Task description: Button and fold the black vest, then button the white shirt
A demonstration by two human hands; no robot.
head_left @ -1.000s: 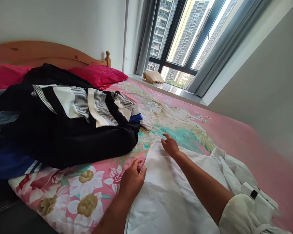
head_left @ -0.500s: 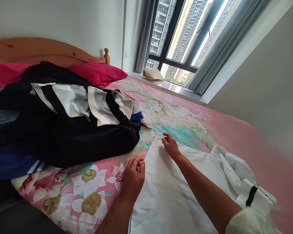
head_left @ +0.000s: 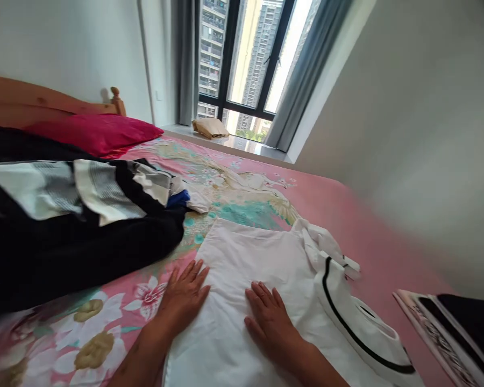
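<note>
A white shirt (head_left: 242, 252) with a black stripe along its collar and front lies spread over the bed. My left hand (head_left: 184, 297) rests flat at the shirt's left edge, fingers stretched out, partly on the floral bedsheet (head_left: 145, 290). On the middle of the shirt my right hand (head_left: 269, 317) lies palm down with its fingers extended. The collar (head_left: 367, 322) end sits at the lower right, beyond the right hand. Neither hand grips anything. The nearest part of the shirt runs out of view at the bottom.
Dark and striped clothes (head_left: 84, 236) are heaped on the left side of the bed. Folded garments (head_left: 447, 333) lie stacked at the right. A red pillow (head_left: 100, 131) is by the wooden headboard (head_left: 44, 99). A brown paper package (head_left: 210, 128) rests on the windowsill.
My right hand has come back from the shirt's far corner to its middle and flattened. My left hand's fingers have straightened onto the edge. The view has swung right, bringing the folded stack in.
</note>
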